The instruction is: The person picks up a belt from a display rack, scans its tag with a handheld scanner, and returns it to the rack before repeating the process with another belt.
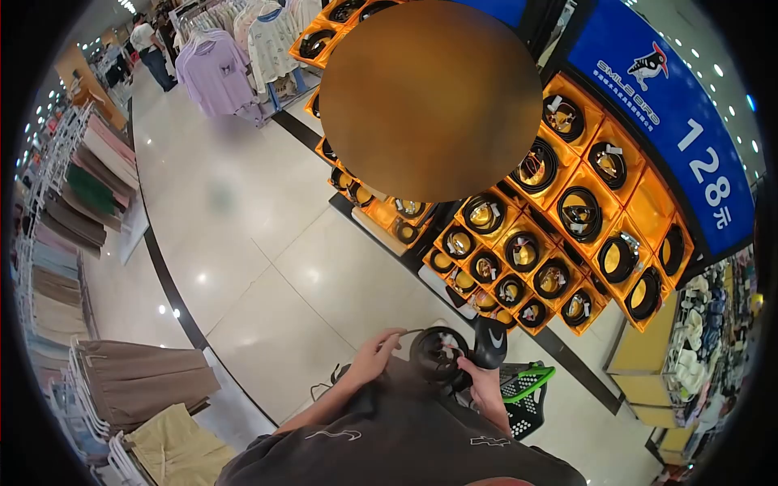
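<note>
A coiled black belt (430, 366) with a buckle and pale tag in its middle is held in front of my dark shirt. My right hand (484, 385) is closed on the coil's right side, thumb toward the middle. On the other side, my left hand (374, 356) pinches a thin dark strip that runs to the coil. Just above my right hand shows a rounded black item (490, 343) with a white swoosh. Beside my right wrist is a black perforated basket (523, 409) with a green handle (531, 383).
Orange-lined display boxes (596, 174) with coiled belts stand ahead and to the right, under a blue sign (681, 121) marked 128. Racks of trousers (142, 381) line the left. Hanging shirts (215, 73) and a person (150, 49) are farther back. A blurred oval covers part of the display.
</note>
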Motion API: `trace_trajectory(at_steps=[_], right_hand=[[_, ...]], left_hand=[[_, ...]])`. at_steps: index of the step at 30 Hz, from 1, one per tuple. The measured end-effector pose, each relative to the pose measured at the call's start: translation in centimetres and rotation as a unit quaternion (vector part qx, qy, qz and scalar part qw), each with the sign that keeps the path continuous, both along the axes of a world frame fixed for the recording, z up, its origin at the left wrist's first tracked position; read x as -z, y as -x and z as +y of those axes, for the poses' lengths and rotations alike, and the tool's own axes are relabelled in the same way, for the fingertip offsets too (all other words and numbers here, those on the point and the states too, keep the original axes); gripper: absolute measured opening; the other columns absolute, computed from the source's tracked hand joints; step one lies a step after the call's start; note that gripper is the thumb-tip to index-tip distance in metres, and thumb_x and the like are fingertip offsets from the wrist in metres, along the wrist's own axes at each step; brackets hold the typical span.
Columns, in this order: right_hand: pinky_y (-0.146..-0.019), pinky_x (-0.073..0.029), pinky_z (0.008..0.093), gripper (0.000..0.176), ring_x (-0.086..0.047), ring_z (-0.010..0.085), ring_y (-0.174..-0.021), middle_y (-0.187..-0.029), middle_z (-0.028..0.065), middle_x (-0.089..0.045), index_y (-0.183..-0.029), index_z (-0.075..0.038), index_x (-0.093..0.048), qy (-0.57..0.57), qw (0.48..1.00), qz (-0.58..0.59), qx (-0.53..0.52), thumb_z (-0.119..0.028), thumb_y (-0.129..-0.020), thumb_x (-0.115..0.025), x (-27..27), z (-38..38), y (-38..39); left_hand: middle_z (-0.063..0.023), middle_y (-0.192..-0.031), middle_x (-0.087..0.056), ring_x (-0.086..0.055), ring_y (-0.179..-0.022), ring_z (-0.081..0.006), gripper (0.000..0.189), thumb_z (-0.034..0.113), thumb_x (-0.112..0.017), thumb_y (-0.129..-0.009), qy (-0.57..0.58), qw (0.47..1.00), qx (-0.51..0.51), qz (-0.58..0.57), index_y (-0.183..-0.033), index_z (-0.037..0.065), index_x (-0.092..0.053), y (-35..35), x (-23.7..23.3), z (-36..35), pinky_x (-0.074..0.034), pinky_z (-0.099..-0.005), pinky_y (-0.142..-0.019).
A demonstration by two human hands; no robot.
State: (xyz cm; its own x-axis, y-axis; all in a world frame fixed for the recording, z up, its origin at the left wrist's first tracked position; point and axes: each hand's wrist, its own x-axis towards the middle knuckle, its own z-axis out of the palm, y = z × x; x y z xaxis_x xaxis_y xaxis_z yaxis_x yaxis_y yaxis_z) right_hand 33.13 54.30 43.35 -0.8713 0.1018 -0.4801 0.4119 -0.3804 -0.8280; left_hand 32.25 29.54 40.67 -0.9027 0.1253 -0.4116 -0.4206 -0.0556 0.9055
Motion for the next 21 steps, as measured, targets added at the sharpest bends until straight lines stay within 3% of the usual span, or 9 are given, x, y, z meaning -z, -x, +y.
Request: trace_trajectory(at_steps=[4,7,11,13,15,19,21], right_hand=[[-0.072,-0.05,0.0298,0.031,-0.059,0.0174,-0.078,-0.09,0.0059,-0.062,-0.109,-0.003,-0.057,0.063,0.991,-0.03,0.118,0.004,-0.081,-0.064,-1.5,-1.5,0.1],[-0.068,-0.049,0.0302,0.027,-0.058,0.0173,-0.075,-0.089,0.0043,-0.061,-0.108,-0.007,-0.057,0.138,0.974,-0.097,0.15,-0.003,-0.083,-0.066,-0.2,-0.9,0.2],[-0.064,-0.047,0.0294,0.025,-0.057,0.0155,-0.074,-0.089,0.0025,-0.06,-0.107,-0.01,-0.057,0.16,0.972,-0.144,0.097,-0.009,-0.084,-0.067,1.9,-1.0,-0.1],[-0.062,-0.045,0.0289,0.024,-0.057,0.0144,-0.075,-0.09,0.0013,-0.061,-0.105,-0.01,-0.058,0.149,0.977,-0.141,0.055,-0.01,-0.084,-0.068,1.0,-2.2,-0.5],[-0.061,-0.045,0.0286,0.025,-0.057,0.0143,-0.073,-0.089,0.001,-0.06,-0.104,-0.009,-0.058,0.128,0.986,-0.107,0.016,-0.007,-0.082,-0.069,1.1,-2.5,-1.0],[-0.057,-0.045,0.0266,0.033,-0.057,0.0116,-0.067,-0.085,0.0017,-0.061,-0.108,-0.006,-0.057,-0.02,0.995,-0.065,-0.075,0.002,-0.077,-0.069,2.2,-2.5,-1.4],[-0.061,-0.046,0.0264,0.035,-0.058,0.0104,-0.072,-0.089,0.0024,-0.063,-0.11,-0.003,-0.057,-0.097,0.989,-0.04,-0.102,0.003,-0.077,-0.069,1.9,-3.2,-1.8]], left_hand=[[-0.0003,-0.072,-0.058,-0.051,-0.061,-0.0067,0.027,0.025,-0.051,-0.098,-0.044,0.997,-0.05,-0.048,-0.113,0.006,-0.064,-0.8,-0.8,-0.7,-0.042,-0.0248,-0.057],[-0.0016,-0.068,-0.059,-0.055,-0.064,-0.0096,0.026,0.029,-0.061,-0.091,0.057,0.998,-0.024,0.016,-0.1,0.006,-0.068,-1.0,-0.1,-0.7,-0.044,-0.0263,-0.06],[-0.0054,-0.075,-0.063,-0.059,-0.074,-0.0153,0.026,0.029,-0.072,-0.079,0.113,0.965,0.211,0.107,-0.091,0.006,-0.068,-1.1,-0.3,0.6,-0.047,-0.0291,-0.07],[-0.0051,-0.082,-0.066,-0.059,-0.083,-0.0141,0.023,0.022,-0.075,-0.076,0.08,0.94,0.292,0.158,-0.092,0.007,-0.068,-1.2,-1.4,2.0,-0.046,-0.0286,-0.076],[-0.0069,-0.088,-0.066,-0.06,-0.087,-0.0158,0.027,0.02,-0.074,-0.074,0.08,0.94,0.314,0.111,-0.095,0.006,-0.067,-1.7,-0.4,3.0,-0.047,-0.0298,-0.08],[-0.0087,-0.102,-0.066,-0.061,-0.097,-0.0175,0.037,0.019,-0.073,-0.073,-0.056,0.952,0.295,0.058,-0.105,0.003,-0.064,-3.3,1.6,4.1,-0.046,-0.0305,-0.089],[-0.0103,-0.109,-0.065,-0.061,-0.1,-0.0189,0.047,0.017,-0.071,-0.073,-0.061,0.946,0.315,0.043,-0.115,-0.001,-0.059,-3.9,4.0,4.3,-0.045,-0.0304,-0.093]])
